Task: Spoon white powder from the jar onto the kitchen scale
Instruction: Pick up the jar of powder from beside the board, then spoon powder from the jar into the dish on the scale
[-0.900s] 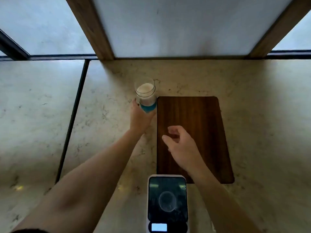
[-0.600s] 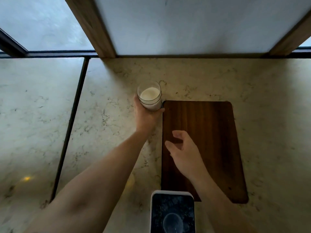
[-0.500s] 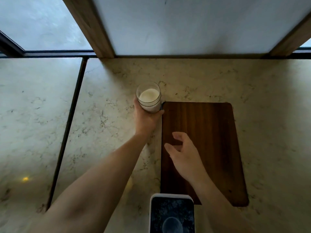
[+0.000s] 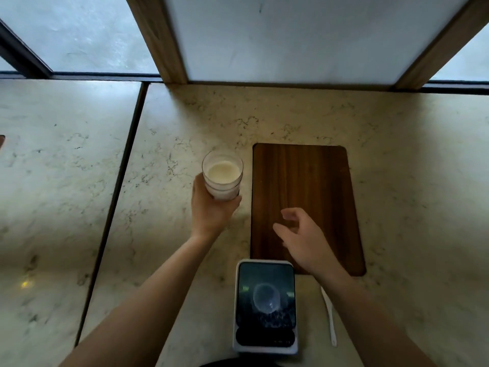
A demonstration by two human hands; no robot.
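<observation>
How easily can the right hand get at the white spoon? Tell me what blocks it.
Probably yes. The right hand hovers empty above the wooden board, fingers loosely curled. The white spoon lies bare on the counter right of the kitchen scale, beside that forearm; the hand would only need to draw back.

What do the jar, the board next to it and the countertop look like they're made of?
Jar: clear glass, probably; the white powder shows through its wall.
Board: dark wood, matte, with lengthwise grain.
Countertop: pale veined stone, likely marble or an imitation, polished enough to reflect light.
</observation>
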